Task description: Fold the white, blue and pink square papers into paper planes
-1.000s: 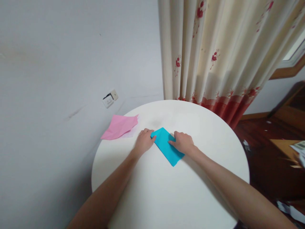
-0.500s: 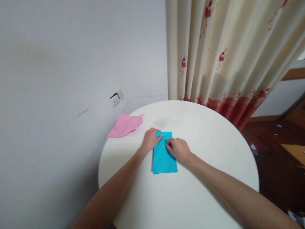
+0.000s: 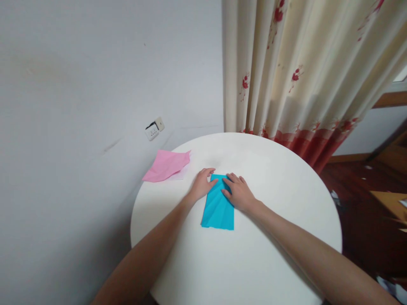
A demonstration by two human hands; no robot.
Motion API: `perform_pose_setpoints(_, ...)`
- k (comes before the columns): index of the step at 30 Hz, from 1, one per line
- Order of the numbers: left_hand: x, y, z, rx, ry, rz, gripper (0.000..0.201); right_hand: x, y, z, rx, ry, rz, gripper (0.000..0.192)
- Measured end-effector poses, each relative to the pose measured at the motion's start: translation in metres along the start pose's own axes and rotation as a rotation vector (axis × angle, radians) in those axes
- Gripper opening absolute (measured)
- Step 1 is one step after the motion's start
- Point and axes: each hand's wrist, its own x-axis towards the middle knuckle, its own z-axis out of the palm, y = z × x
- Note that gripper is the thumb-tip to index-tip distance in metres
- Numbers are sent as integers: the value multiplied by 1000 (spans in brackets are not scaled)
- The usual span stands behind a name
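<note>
A creased blue sheet of paper [image 3: 219,212], narrow and folded-looking, lies on the white round table [image 3: 273,169]. At its upper left edge is my left hand [image 3: 202,184], fingers apart, the thumb resting on the paper. My right hand [image 3: 240,192] lies over the upper right edge with its fingers spread, touching the paper and partly hiding that side. Neither hand grips anything.
Pink paper [image 3: 167,165] with a paler sheet under it lies at the table's back left, by the wall. A wall socket [image 3: 152,131] is above it. A floral curtain [image 3: 286,84] hangs behind the table.
The right hand's curled fingers have opened out onto the paper's upper right. The paper has turned slightly, its lower end shifting left. My left hand has stayed nearly in place.
</note>
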Motion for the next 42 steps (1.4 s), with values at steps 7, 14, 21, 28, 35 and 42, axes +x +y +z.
perform_pose_setpoints(7, -3, 4, -2, -48, -7, -45, 41, 4, 14, -2, 5, -39, -24, 54)
perform_pose_setpoints(14, 0, 0, -3, -47, -14, -104, 31, 0, 18, -7, -29, -137, -102, 62)
perform_pose_setpoints(21, 0, -2, -3, 32, -36, -95, 15, -1, 19, -7, 11, -124, -96, 62)
perform_pose_setpoints(28, 1, -2, -6, 109, 30, -58, 34, -2, 18, -4, 49, -80, -83, 63)
perform_pose_setpoints(35, 2, 3, -7, 81, 30, -90, 13, -1, 8, -12, 133, 158, -48, 39)
perform_pose_setpoints(42, 3, 6, -10, -38, 67, -109, 28, -2, 6, -17, 220, 131, 62, 25)
